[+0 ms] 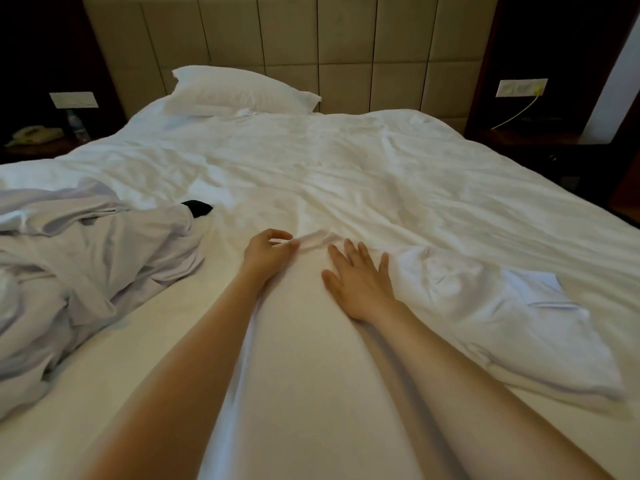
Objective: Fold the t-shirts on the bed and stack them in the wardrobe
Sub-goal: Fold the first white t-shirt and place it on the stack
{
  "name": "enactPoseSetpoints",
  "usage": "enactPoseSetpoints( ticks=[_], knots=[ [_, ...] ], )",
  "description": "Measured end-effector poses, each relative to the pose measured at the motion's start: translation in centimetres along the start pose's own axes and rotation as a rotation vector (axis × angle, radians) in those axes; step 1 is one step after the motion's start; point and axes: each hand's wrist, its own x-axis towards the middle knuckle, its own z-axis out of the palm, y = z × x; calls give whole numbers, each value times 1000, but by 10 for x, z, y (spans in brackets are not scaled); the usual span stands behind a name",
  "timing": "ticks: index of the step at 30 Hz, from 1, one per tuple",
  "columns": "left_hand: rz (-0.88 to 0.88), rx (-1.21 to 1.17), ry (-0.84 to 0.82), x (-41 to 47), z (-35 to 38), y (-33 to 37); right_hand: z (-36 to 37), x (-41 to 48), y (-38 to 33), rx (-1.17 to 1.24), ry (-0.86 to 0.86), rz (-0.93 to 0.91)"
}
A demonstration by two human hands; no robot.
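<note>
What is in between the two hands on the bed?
In the head view, only the white t-shirt lies between the left hand and the right hand: its smooth cloth, with the collar at the far end.

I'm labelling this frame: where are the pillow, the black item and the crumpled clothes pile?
pillow (239,91), head view, middle of its top.
black item (198,207), head view, its visible middle.
crumpled clothes pile (90,258), head view, centre of the heap.

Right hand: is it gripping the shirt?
No, the right hand lies flat on the shirt, fingers straight.
</note>
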Motion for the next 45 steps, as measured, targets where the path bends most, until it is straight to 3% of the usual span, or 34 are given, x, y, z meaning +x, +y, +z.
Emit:
enactPoseSetpoints(
  ticks=[3, 7, 11, 15, 22, 27, 30, 38, 42, 45],
  knots=[
    [-32, 94, -64, 6, -10, -1, 1, 6, -2, -5, -44, 21],
    [-10, 121, 92, 5, -13, -3, -5, 4, -3, 56, -66, 32],
    [153, 320, 185, -12, -7, 14, -13, -13, 12, 63, 2, 78],
    [312, 485, 43, -44, 13, 37, -20, -39, 30, 83, 55, 178],
    [541, 549, -295, -121, 74, 68, -40, -100, 85, 65, 81, 340],
    [433, 663, -540, -181, 109, 75, -46, -139, 131, -3, 41, 455],
    [444, 782, -572, -199, 120, 72, -51, -149, 142, -11, 119, 478],
    [446, 725, -580, -195, 111, 82, -62, -142, 159, 122, 320, 630],
    [509, 949, -582, -192, 108, 86, -62, -134, 165, 146, 408, 682],
    [485, 1050, -648, -190, 108, 89, -65, -124, 172, 356, 434, 747]
  ],
)
